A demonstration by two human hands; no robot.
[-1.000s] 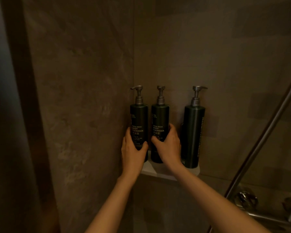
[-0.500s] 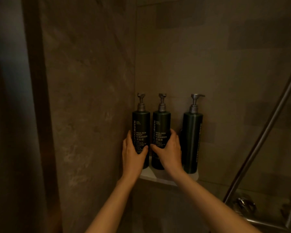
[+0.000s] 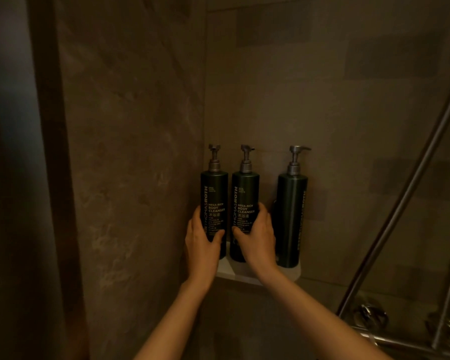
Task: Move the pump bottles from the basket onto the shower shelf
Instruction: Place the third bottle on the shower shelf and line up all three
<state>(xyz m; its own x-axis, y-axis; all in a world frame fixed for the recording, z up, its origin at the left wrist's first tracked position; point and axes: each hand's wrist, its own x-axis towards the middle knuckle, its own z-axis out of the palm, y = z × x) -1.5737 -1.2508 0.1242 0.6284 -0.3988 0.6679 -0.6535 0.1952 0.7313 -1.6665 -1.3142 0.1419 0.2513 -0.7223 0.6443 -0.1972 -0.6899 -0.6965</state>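
Dark-green rigid pump bottles, three upright on the shower shelf (image 3: 244,273). Left hand (image 3: 202,245) wraps the left bottle (image 3: 214,193); right hand (image 3: 256,236) wraps the middle bottle (image 3: 245,193). Judged heavy if full, smooth, slippery when wet; hold mid-body, not the pump.

shower stall in bathroom, dimly lit. brown stone-look tiled walls (image 3: 322,87) meet at corner. small white corner shelf (image 3: 244,275) fixed there, three dark green pump bottles (image 3: 291,216) upright on it; labels on two read "body cleanser". metal rail (image 3: 400,203) slants up at right, chrome tap fittings (image 3: 369,317) low on wall beside it. dark vertical frame (image 3: 50,178) at left edge, likely shower door or entry.
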